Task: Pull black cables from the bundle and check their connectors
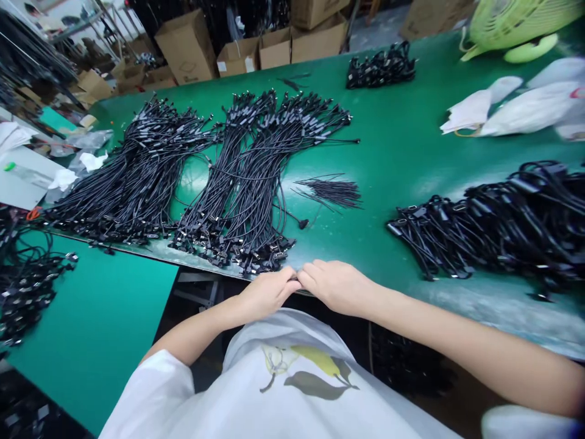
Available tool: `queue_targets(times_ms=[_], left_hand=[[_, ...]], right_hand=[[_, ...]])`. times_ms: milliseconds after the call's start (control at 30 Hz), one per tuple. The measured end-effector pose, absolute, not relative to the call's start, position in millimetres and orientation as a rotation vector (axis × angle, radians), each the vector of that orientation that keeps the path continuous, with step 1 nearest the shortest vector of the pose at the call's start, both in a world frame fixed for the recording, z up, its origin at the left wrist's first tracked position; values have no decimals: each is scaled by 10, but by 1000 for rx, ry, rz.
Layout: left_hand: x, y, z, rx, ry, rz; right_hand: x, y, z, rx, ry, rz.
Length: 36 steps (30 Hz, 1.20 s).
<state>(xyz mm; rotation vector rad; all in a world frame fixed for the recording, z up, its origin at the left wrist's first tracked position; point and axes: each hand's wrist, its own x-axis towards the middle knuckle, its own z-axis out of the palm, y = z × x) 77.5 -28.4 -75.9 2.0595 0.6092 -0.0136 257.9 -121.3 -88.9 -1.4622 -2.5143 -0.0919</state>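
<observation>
- A dark piece (pixel 295 278), mostly covered and too small to name, shows at the near edge of the table (pixel 393 134), between the two hands.
- The left hand (pixel 267 291) and the right hand (pixel 336 285) meet there; the fingers of each are drawn together and look clamped on that piece, though the contact itself is mostly hidden.
- For a grip like this, it seems best to keep the pinch light and the fingertips close, so that a thin part does not twist or slip over the edge.
- Just beyond the left hand, the middle pile of black cables (pixel 256 177) runs away from the near edge, connector ends toward the person; forearms would do well to stay clear of these loose ends.
- To its right lies a bunch of thin black strips (pixel 337 192), within easy reach and best kept lined up.
- Nearer the table's left end spreads the left pile of black cables (pixel 137 171).
- Along the right part of the near edge lie bundled cables (pixel 498 225).
- Toward the far edge sit a smaller cable bundle (pixel 381 66) and, at the far right corner, white plastic bags (pixel 530 113) and a yellow-green basket (pixel 516 27).
</observation>
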Motion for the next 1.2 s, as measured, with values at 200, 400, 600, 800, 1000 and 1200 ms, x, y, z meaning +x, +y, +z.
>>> queue_targets(times_ms=[200,400,600,800,1000,1200], left_hand=[[741,-325,-886,1752,661,103],[784,-330,-853,1079,681,358],[815,-321,-806,933,675,457],[819,-356,-816,920,640,449],[738,-330,-788,895,674,489],[896,-346,-804,845,596,416]], right_hand=[[3106,-886,-880,-1579,-2119,624],[3734,-352,-1252,-2493,-1413,291],[3747,-382,-1333,-2506,-1430,297],[3680,-308,-1317,-2473,-1414,316],[3640,-378,-1187,-2424,-1313,402],[3184,-724,-1115,-1882,-1105,876]])
